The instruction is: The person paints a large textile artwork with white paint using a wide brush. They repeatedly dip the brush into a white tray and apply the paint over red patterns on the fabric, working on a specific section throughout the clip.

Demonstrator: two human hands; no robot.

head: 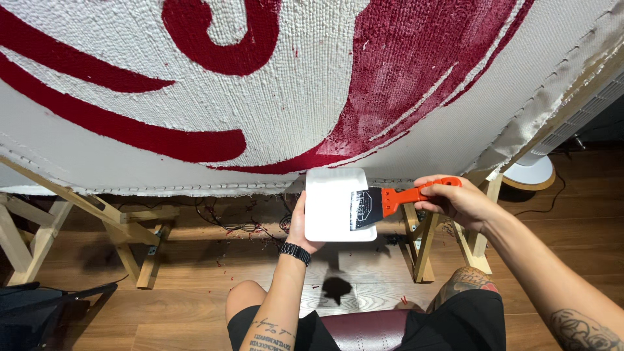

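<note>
Basically, everything placed relative to the white tray:

Canvas: big white woven cloth (279,110) with red painted curves, stretched on a frame, filled the view above the tray; its lower edge ran just behind the tray's top rim.

Floor: brown wood boards (195,286) lay below the tray, with a dark spot straight under it and red flecks and thin wires scattered to its left.

Trestles: pale wooden supports (140,244) stood left of the tray; another pair of legs (426,244) stood just right of it, under the right hand.

Fan: white round base (530,172) sat well right of the tray, beyond the canvas corner.

Stool: dark red seat (367,331) was below the tray, between the person's knees.

Tray: white rectangular tray (331,208) was held up flat toward the camera, just under the canvas edge.

Left hand: left hand (299,224) gripped the tray's left edge, thumb side showing and fingers hidden behind it; black watch on the wrist.

Right hand: right hand (455,201) was at the tray's right, fingers closed around the orange handle.

Brush: wide flat brush (367,208) had dark bristles resting against the tray's right side, handle pointing away to the right.
</note>
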